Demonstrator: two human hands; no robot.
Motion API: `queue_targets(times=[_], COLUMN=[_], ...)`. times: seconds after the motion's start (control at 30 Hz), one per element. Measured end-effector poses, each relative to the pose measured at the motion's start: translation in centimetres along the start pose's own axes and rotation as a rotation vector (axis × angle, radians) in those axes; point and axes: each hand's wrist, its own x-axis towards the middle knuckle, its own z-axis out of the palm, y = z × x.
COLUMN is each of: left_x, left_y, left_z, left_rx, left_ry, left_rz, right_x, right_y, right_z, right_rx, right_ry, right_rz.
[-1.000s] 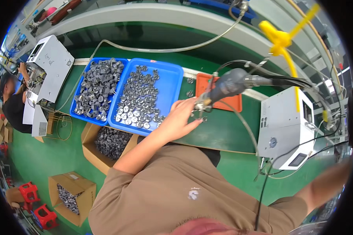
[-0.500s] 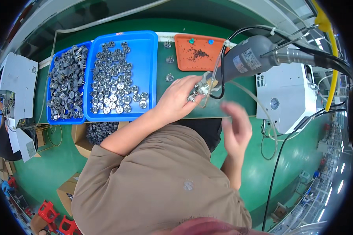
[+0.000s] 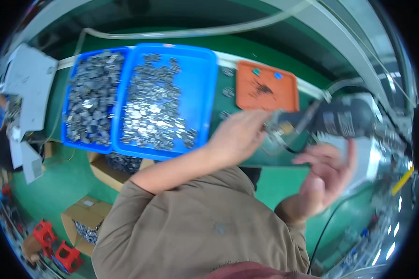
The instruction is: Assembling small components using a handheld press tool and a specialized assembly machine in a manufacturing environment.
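While left hand [image 3: 237, 138] meets grey tool [image 3: 341, 117] — right hand [image 3: 323, 180] hovers.

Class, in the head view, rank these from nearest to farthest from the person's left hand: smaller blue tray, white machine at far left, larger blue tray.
1. Larger blue tray, just left of the left hand.
2. Smaller blue tray, left of the larger one.
3. White machine, at the picture's far left.

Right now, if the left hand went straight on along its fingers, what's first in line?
Likely the metal fitting on the end of the grey tool, right by the left hand; blur and depth hide whether they touch.
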Motion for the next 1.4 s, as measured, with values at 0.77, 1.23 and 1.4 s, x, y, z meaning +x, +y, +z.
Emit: queue_targets(times=[0.77, 1.23, 1.4], left_x=[-3.0, -4.5, -5.0], left_y=[-2.6, -5.5, -6.1], left_z=[-0.5, 5.8, 6.7], left_rx=[0.322, 0.461, 0.314], left_ry=[-0.23, -0.197, -0.105], left_rz=[-0.003, -0.02, -0.011], right_x=[6.2, 8.9, 9.4], right_y=[4.4, 9.1, 10.0], right_z=[-9.2, -8.5, -8.6], right_rx=[0.439, 0.552, 0.602], right_ry=[-0.501, -0.57, -0.584], right_rz=[-0.133, -0.121, -0.138])
